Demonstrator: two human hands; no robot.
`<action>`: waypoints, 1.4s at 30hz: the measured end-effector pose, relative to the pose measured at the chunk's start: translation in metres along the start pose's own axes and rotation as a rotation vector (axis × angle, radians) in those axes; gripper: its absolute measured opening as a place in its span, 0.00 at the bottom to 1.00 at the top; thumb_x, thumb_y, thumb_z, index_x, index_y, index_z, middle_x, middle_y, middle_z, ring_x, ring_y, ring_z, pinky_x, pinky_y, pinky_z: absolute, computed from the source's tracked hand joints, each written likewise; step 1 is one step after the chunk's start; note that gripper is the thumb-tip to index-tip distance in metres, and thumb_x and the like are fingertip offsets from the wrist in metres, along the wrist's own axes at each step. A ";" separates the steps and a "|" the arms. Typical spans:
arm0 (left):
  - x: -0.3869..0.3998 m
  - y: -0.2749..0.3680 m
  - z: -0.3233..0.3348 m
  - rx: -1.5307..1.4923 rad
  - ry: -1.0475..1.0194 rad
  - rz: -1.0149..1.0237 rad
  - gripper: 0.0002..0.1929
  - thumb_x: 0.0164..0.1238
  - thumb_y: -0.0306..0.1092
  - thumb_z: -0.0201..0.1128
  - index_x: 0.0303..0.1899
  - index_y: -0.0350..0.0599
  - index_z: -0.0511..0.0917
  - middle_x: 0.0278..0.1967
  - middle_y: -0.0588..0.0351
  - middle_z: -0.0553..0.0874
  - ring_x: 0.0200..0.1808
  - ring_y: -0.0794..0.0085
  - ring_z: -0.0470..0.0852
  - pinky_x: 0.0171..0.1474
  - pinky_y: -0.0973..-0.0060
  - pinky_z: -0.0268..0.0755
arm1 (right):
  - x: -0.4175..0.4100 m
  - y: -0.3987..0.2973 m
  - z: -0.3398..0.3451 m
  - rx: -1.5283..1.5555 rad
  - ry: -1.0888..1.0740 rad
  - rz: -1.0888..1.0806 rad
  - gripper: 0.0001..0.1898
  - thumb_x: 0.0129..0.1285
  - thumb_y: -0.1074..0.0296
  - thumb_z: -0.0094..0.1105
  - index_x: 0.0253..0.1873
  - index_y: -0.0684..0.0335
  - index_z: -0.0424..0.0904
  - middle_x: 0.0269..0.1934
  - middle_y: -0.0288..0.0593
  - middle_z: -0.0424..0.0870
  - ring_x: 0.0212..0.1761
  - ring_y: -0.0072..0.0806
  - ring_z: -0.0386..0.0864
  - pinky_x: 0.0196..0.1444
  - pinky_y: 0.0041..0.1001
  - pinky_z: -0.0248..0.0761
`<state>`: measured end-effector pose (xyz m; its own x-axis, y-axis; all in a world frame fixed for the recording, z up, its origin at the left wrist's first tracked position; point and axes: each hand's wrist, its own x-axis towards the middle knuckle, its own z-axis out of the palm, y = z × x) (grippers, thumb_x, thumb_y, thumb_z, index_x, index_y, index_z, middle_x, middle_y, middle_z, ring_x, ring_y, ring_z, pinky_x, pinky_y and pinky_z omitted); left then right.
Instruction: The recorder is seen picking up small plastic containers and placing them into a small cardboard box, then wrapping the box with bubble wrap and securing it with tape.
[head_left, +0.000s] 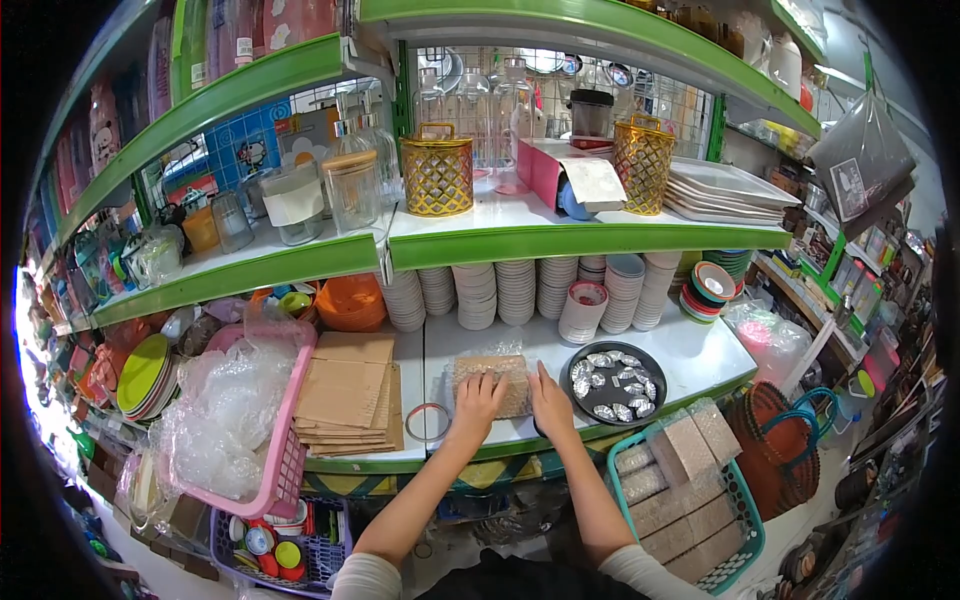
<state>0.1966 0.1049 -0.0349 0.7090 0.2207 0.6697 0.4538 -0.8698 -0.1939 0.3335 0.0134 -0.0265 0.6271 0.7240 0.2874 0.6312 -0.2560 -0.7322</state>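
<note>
A small cardboard box wrapped in bubble wrap (512, 367) lies on the white shelf in front of me. My left hand (478, 401) holds it from above, with fingers bent over its top and near side. Against its right end is my right hand (551, 401), fingers stretched away from me; whether these grip the wrap is hidden. Loose bubble wrap (506, 346) sticks up behind the box. A roll of tape (428, 422) lies to the left, beside a stack of flat cardboard pieces (346, 386). Right of my hands sits a round dark pan (616, 382) holding several small fluted metal moulds (621, 412).
At left, a pink basket (289, 420) is heaped with bubble wrap. A teal basket (754, 517) at lower right holds wrapped boxes. Stacked white bowls (515, 292) line the shelf's back. Above hangs a green-edged shelf (585, 246) with glassware. A purple basket (330, 536) stands lower left.
</note>
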 end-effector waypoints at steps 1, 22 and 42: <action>0.001 0.001 -0.004 -0.010 -0.006 0.000 0.29 0.51 0.27 0.60 0.60 0.44 0.70 0.51 0.47 0.76 0.54 0.57 0.74 0.61 0.60 0.63 | -0.008 0.003 -0.001 -0.001 0.003 0.002 0.28 0.75 0.50 0.34 0.65 0.66 0.70 0.52 0.65 0.79 0.55 0.59 0.76 0.56 0.42 0.68; -0.037 0.031 -0.064 -0.150 -0.029 -0.072 0.30 0.50 0.24 0.60 0.60 0.44 0.71 0.52 0.47 0.76 0.56 0.55 0.73 0.60 0.59 0.62 | 0.020 0.033 0.005 0.228 -0.008 0.018 0.27 0.71 0.47 0.47 0.40 0.73 0.81 0.30 0.57 0.84 0.34 0.49 0.81 0.42 0.39 0.70; -0.057 0.054 -0.076 -0.149 0.028 -0.106 0.27 0.53 0.24 0.59 0.59 0.44 0.72 0.55 0.47 0.75 0.58 0.55 0.72 0.61 0.58 0.62 | 0.063 0.005 0.013 1.058 -0.755 0.423 0.20 0.60 0.67 0.66 0.54 0.67 0.75 0.50 0.49 0.82 0.49 0.38 0.83 0.50 0.37 0.78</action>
<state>0.1399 0.0114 -0.0285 0.6452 0.3038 0.7010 0.4385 -0.8986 -0.0141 0.3699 0.0661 -0.0207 0.0685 0.9712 -0.2282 -0.4064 -0.1817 -0.8954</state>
